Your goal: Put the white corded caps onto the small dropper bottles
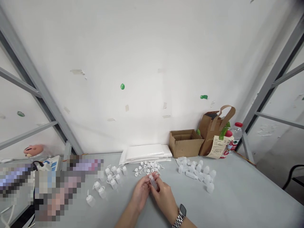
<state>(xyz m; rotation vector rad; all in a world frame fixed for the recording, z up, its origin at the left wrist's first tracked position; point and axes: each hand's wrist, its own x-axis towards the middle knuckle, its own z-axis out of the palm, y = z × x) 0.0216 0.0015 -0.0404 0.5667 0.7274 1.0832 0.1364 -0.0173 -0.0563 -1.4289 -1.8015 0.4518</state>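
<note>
Both hands are narrow and hold the same thing, one small translucent bottle (153, 182), in front of the middle of the far edge of the grey table (190, 209). The bottle is tilted, with its top leaning toward the far left corner. The left hand (139, 193) has its fingers about the top, and the right hand (166, 197) grips the body with thumb and fingers. Whether a cap already sits on the mouth, I cannot tell, because the fingers cover much of it.

The step in hand is, in my judgement, some work at this mouth. To do it well, the right hand should hold the body firmly but lightly, since the wall is probably soft and may bend. The left fingertips would better press straight along the bottle's axis, because a sideways push could make a part sit crooked. The loose white caps (148, 167) lie just beyond the hands, toward the far edge, so the elbows and wrists should stay low and not sweep the uncapped bottles (191, 175) toward the right edge
</note>
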